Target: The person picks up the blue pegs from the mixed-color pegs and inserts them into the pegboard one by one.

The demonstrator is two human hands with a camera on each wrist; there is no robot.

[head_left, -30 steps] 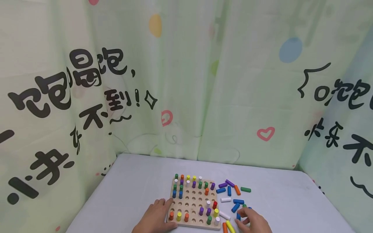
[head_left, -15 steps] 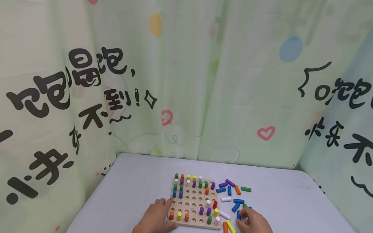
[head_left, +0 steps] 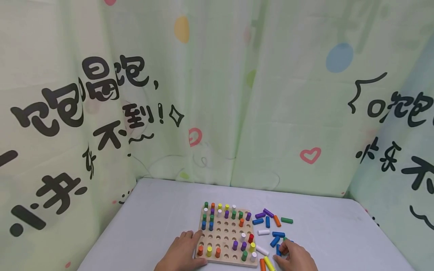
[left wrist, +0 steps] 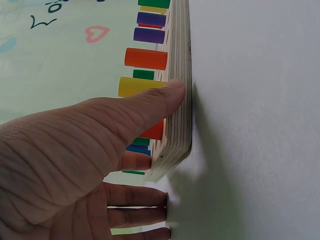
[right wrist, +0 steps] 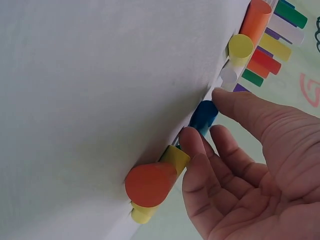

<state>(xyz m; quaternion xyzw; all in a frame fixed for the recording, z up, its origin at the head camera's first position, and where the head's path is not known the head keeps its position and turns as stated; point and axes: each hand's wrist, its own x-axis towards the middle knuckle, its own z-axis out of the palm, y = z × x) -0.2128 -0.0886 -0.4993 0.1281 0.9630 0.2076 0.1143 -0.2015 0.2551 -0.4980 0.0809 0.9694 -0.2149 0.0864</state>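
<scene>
A wooden peg board (head_left: 222,260) with coloured pegs stands at the front of the table. My left hand (head_left: 181,251) rests at its front left corner. In the left wrist view, the thumb of my left hand (left wrist: 85,145) presses the board's layered edge (left wrist: 179,115), its other fingers straight. To the right of the board, my right hand (head_left: 295,257) is low over the loose pegs. In the right wrist view, a blue peg (right wrist: 204,116) lies between the thumb and fingertips of my right hand (right wrist: 240,155), which are apart and loosely bent; contact is unclear.
Loose pegs lie right of the board: purple (head_left: 260,215), green (head_left: 286,220), white (head_left: 263,232), orange (head_left: 262,264), yellow (head_left: 269,264) and several blue ones (head_left: 278,234). A patterned curtain (head_left: 217,113) hangs around the white table (head_left: 162,199).
The index fingertip of my right hand has shifted slightly to the right, showing more of the blue peg. My left hand and the board keep their places.
</scene>
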